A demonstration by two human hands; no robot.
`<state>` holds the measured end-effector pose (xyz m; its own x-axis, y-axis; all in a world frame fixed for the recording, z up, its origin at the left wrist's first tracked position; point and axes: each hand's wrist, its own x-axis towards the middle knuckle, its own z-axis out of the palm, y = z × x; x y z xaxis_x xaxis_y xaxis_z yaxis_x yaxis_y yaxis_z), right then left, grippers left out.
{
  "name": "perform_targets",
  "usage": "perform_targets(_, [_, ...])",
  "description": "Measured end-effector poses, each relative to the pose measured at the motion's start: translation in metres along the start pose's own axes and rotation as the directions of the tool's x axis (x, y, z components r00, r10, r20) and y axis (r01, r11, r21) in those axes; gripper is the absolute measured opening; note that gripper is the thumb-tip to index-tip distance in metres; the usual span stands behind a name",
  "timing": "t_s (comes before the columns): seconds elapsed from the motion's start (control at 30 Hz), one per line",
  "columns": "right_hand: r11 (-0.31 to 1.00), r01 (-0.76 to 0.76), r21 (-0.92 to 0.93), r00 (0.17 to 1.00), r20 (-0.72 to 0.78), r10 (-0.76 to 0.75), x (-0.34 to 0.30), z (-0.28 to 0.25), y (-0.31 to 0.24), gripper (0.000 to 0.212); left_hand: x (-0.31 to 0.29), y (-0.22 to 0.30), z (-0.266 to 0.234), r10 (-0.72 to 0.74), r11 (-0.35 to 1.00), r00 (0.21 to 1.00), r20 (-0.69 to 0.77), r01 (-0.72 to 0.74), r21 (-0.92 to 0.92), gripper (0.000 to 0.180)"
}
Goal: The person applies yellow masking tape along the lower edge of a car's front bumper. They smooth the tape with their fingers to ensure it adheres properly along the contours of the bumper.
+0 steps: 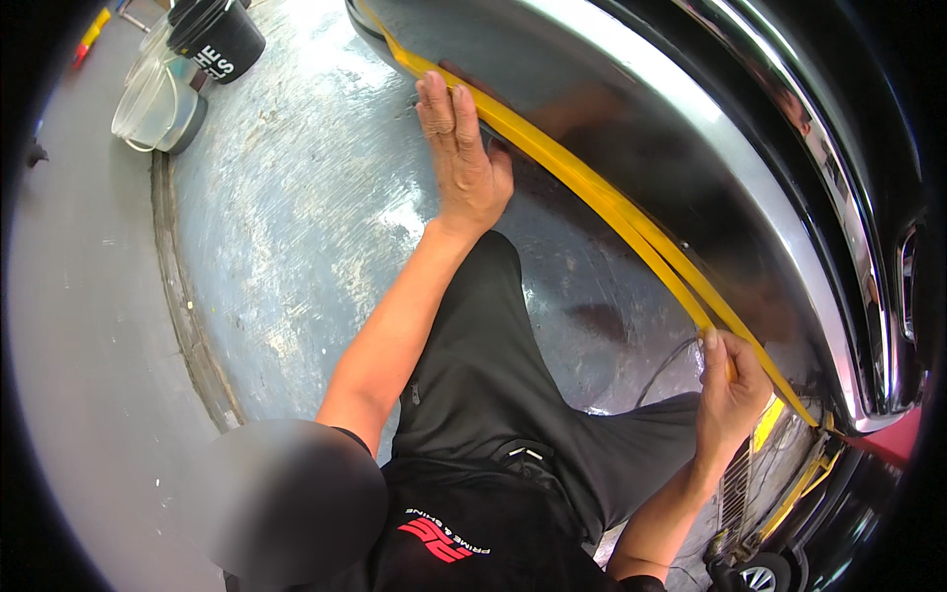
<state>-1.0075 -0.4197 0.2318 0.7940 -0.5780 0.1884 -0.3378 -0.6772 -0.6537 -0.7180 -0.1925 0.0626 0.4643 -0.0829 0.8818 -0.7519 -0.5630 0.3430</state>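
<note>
A long strip of yellow tape (552, 158) runs along the lower edge of a glossy dark car panel (631, 109). Its near end splits away from the yellow line on the car and leads to my right hand (732, 380). The fingers of that hand are pinched on this loose length. My left hand (464, 163) lies farther along the strip, its fingers stretched out and their tips against or just beside the tape's edge. Nothing shows in its grasp. Whether those fingertips press on the tape I cannot tell exactly.
Clear plastic buckets (158, 104) and a black bucket (219, 39) stand at the far left. A chrome trim strip (819, 128) runs along the car on the right. Another dark car's wheel (758, 576) shows at lower right. The worn grey floor (286, 197) has glossy patches.
</note>
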Motion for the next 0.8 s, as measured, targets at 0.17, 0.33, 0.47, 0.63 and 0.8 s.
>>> perform_targets(0.17, [0.997,0.069,-0.037,0.996,-0.049,-0.071,0.000,0.006,0.002,0.017,0.002,0.000,-0.002,0.009,1.000,1.000,0.001,-0.009,-0.002,0.108])
perform_targets(0.33, [0.989,0.120,-0.082,0.984,-0.121,-0.130,0.001,0.010,0.007,0.016,0.002,0.003,-0.001,0.009,1.000,1.000,0.012,-0.009,0.006,0.108])
perform_targets(0.47, [0.978,0.137,-0.155,0.969,-0.183,-0.164,0.003,0.017,0.008,0.016,0.000,0.012,-0.003,-0.019,0.996,0.999,0.026,0.017,0.085,0.107])
perform_targets(0.63, [0.972,0.163,-0.172,0.961,-0.196,-0.196,0.006,0.018,0.008,0.018,-0.035,0.043,0.010,0.188,0.975,0.972,0.139,-0.202,0.097,0.105])
perform_targets(0.8, [0.963,0.207,-0.174,0.957,-0.170,-0.236,0.006,0.016,0.012,0.017,-0.055,0.073,0.020,0.368,0.926,0.915,0.166,-0.377,0.025,0.101])
